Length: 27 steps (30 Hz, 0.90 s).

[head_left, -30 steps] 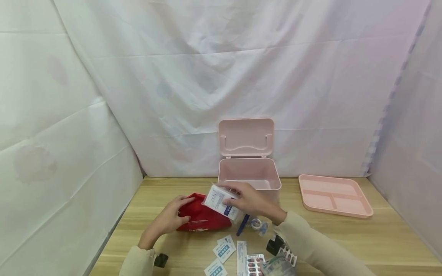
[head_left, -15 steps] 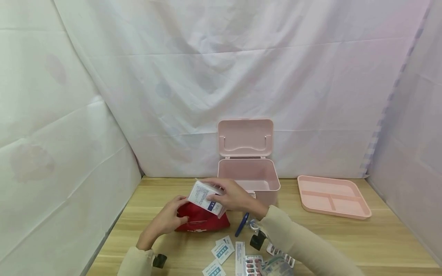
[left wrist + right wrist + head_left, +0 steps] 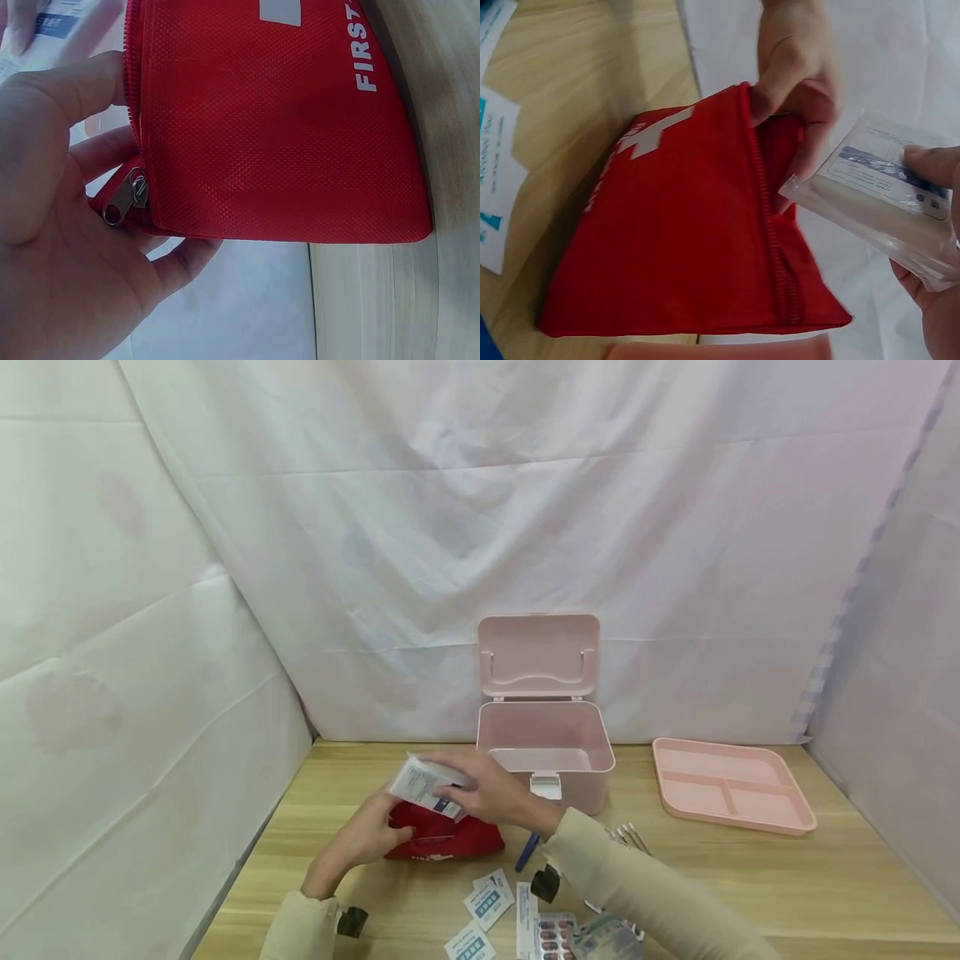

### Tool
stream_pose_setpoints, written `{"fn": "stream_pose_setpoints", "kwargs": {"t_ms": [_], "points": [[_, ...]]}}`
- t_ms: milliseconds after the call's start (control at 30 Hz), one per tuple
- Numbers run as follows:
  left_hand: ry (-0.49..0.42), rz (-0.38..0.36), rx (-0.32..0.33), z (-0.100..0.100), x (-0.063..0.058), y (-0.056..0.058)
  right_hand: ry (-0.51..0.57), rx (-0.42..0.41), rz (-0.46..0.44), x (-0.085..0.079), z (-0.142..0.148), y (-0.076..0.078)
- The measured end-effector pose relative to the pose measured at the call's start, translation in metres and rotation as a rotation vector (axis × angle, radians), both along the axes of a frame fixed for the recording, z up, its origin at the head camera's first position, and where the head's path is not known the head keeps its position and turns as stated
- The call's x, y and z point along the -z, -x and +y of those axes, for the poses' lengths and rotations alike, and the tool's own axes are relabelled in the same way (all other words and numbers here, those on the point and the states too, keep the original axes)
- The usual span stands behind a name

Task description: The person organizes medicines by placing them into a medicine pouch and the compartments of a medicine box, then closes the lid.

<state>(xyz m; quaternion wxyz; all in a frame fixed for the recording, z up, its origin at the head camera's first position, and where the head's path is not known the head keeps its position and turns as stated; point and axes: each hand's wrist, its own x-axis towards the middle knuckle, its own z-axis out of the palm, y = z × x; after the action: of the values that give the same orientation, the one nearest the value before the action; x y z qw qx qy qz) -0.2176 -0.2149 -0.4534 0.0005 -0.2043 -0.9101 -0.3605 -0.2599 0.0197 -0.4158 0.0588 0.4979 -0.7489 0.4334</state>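
A red zippered first-aid pouch (image 3: 468,839) stands on the wooden table, its white cross and lettering facing front. My left hand (image 3: 362,837) grips the pouch at its left end; the zip is undone and the mouth gapes around the thumb and fingers. In the left wrist view the zip pull (image 3: 124,199) lies near the palm. My right hand (image 3: 487,789) pinches a clear-wrapped white packet (image 3: 874,176) with a blue band, thumb on its printed face. The packet is tilted, close above the pouch's mouth, one corner near the left fingers.
Behind stands a pink box (image 3: 588,789) with its lid raised. A pink divided tray (image 3: 735,822) lies to the right. In front are several white sachets (image 3: 487,902), a slim white box (image 3: 527,922), a capsule blister pack (image 3: 555,935), a blue pen-like stick (image 3: 527,852) and a clear bag (image 3: 607,939).
My right hand has carried the packet leftward, from the pouch's right side to over its mouth. The left hand has stayed at the pouch.
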Motion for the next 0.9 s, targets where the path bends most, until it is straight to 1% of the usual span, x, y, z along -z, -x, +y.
{"fn": "stream_pose_setpoints", "kwargs": {"t_ms": [100,267,367,467,600,667,767,900], "points": [[-0.008,-0.006,-0.001,0.000,0.000,-0.002,-0.015,0.001,0.047,0.009,0.000,0.000],[0.000,-0.007,-0.002,0.000,-0.001,-0.004,-0.039,0.008,0.044,0.017,0.003,-0.003],[0.009,0.008,0.014,-0.001,-0.001,-0.003,-0.063,0.022,0.074,0.020,0.006,-0.004],[0.030,0.025,0.024,-0.002,-0.002,-0.002,-0.108,0.048,0.179,0.025,0.007,-0.004],[0.061,0.041,0.017,-0.003,-0.002,0.000,-0.187,0.090,0.380,0.030,0.006,-0.004],[0.067,0.042,0.019,-0.003,-0.001,0.000,-0.222,0.109,0.464,0.030,0.004,-0.005],[0.073,0.045,0.022,-0.003,-0.001,0.000,-0.281,0.124,0.519,0.030,0.000,-0.007],[0.077,0.052,0.028,-0.002,-0.002,0.000,-0.367,0.155,0.530,0.029,-0.007,-0.011]]}}
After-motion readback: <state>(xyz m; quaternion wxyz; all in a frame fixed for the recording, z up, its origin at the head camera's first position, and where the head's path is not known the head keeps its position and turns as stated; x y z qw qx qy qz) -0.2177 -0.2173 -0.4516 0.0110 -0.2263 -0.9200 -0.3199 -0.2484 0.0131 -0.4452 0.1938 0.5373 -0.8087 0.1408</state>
